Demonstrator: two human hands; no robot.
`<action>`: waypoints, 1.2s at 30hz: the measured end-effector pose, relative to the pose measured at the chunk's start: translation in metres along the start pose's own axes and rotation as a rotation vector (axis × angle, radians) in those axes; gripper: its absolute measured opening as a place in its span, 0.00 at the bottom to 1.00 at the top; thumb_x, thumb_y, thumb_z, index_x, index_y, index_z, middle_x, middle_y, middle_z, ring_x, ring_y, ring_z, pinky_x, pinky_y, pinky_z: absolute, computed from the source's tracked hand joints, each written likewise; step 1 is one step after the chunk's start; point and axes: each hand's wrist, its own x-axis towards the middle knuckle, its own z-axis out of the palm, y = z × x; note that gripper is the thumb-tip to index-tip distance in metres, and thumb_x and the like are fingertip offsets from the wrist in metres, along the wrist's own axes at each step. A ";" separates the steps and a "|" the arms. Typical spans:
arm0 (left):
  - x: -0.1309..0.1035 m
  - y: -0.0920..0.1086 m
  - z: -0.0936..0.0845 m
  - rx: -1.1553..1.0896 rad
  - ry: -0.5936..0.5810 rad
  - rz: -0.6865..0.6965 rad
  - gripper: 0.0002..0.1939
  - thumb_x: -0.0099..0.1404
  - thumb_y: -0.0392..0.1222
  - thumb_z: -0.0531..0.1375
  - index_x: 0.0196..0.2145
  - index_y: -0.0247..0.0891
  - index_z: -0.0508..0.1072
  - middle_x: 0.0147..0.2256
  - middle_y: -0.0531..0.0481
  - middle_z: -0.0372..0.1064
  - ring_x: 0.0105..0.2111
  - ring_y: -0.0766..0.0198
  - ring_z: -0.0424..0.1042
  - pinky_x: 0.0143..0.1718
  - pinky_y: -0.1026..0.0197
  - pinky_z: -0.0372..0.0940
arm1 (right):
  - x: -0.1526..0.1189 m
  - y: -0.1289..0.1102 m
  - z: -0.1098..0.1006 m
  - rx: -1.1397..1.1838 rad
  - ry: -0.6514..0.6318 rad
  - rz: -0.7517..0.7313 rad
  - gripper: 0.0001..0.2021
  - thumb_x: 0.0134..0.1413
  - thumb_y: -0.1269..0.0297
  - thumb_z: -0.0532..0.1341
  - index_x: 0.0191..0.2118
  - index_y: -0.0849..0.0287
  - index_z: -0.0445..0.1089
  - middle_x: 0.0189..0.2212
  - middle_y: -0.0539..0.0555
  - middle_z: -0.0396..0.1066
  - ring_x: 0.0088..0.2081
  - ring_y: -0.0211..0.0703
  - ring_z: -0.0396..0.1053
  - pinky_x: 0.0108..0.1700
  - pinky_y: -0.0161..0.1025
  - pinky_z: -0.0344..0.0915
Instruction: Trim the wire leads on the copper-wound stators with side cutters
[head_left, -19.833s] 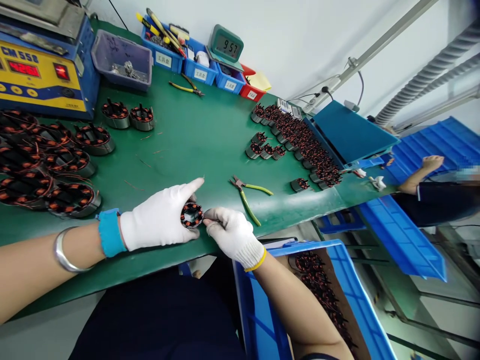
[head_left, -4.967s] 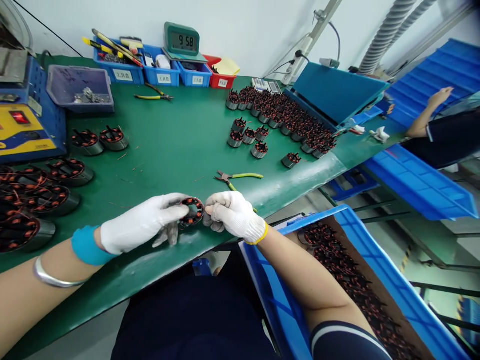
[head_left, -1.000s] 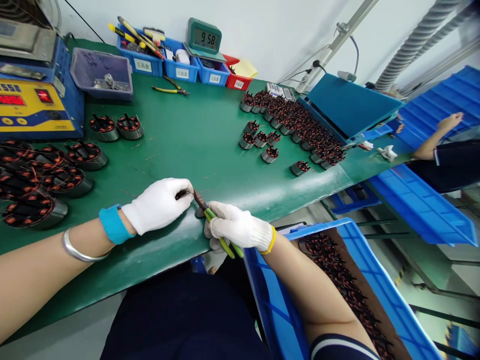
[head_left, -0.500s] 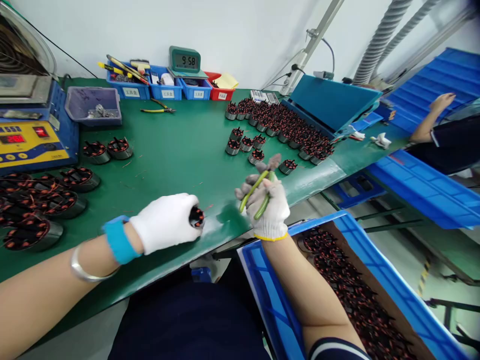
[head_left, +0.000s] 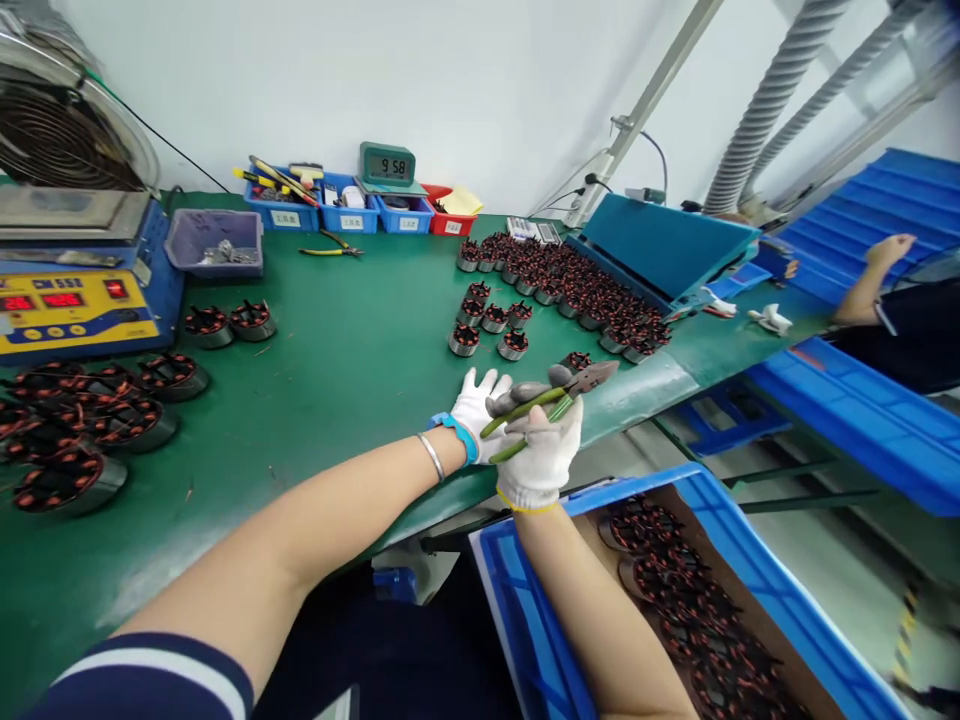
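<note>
My left hand (head_left: 480, 408), in a white glove, is over the table near the front edge, partly hidden behind my right hand. Its visible fingers are spread, and no object shows in them. My right hand (head_left: 541, 450), gloved with grey fingertips, grips green-handled cutting pliers (head_left: 592, 377), jaws pointing right. Just beyond the hands stands a small motor stator (head_left: 464, 340) with copper windings. Beside it are another stator (head_left: 514, 346) and several more in short rows. One stator (head_left: 577, 361) is partly hidden behind the pliers.
A dense block of stators (head_left: 570, 275) stands before a teal machine (head_left: 667, 250). More large stators (head_left: 135, 415) sit left, below a yellow-fronted control unit (head_left: 75, 315). A blue crate (head_left: 705, 480) holding stators is at my right. Another person's arm (head_left: 870, 285) shows at far right.
My left hand has moved right and forward and let go of the stator, which now stands with the small group. My right hand has turned the pliers so their jaws point right.
</note>
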 end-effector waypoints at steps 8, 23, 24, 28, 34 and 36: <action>-0.079 -0.074 -0.009 0.132 0.074 -0.372 0.49 0.58 0.69 0.46 0.63 0.25 0.50 0.65 0.28 0.42 0.64 0.38 0.42 0.62 0.35 0.35 | -0.013 0.018 -0.003 -0.011 -0.466 -0.229 0.26 0.56 0.60 0.54 0.60 0.51 0.49 0.40 0.55 0.64 0.36 0.44 0.70 0.40 0.45 0.70; -0.320 -0.112 -0.093 0.585 0.254 -0.962 0.18 0.60 0.56 0.55 0.34 0.39 0.74 0.57 0.37 0.60 0.60 0.39 0.54 0.58 0.32 0.45 | 0.001 0.016 0.030 -1.365 -0.690 -0.639 0.20 0.60 0.57 0.52 0.55 0.60 0.62 0.42 0.61 0.68 0.38 0.53 0.67 0.29 0.40 0.60; -0.328 -0.117 -0.093 0.575 0.216 -0.946 0.16 0.60 0.54 0.55 0.33 0.39 0.74 0.56 0.39 0.62 0.60 0.39 0.54 0.57 0.31 0.45 | 0.002 0.016 0.029 -1.350 -0.685 -0.648 0.20 0.60 0.57 0.52 0.55 0.61 0.62 0.42 0.61 0.68 0.38 0.53 0.67 0.30 0.41 0.61; -0.326 -0.117 -0.096 0.564 0.249 -0.839 0.14 0.60 0.51 0.56 0.27 0.39 0.73 0.59 0.43 0.58 0.62 0.40 0.50 0.58 0.34 0.47 | -0.004 0.009 0.028 -1.147 -0.655 -0.767 0.23 0.58 0.59 0.55 0.56 0.66 0.61 0.50 0.64 0.66 0.46 0.58 0.65 0.44 0.49 0.64; -0.233 -0.073 -0.088 0.262 0.141 -0.472 0.13 0.62 0.49 0.54 0.31 0.37 0.71 0.50 0.43 0.68 0.45 0.51 0.70 0.44 0.50 0.64 | -0.032 -0.009 0.043 -0.698 -0.949 -0.706 0.26 0.52 0.49 0.61 0.51 0.62 0.66 0.49 0.61 0.68 0.51 0.53 0.65 0.53 0.45 0.61; -0.204 -0.060 -0.082 0.220 0.082 -0.428 0.15 0.60 0.51 0.55 0.34 0.35 0.70 0.44 0.40 0.69 0.40 0.50 0.71 0.38 0.52 0.65 | -0.034 -0.010 0.044 -0.698 -1.044 -0.608 0.29 0.46 0.46 0.64 0.50 0.60 0.67 0.48 0.59 0.68 0.48 0.52 0.66 0.51 0.46 0.63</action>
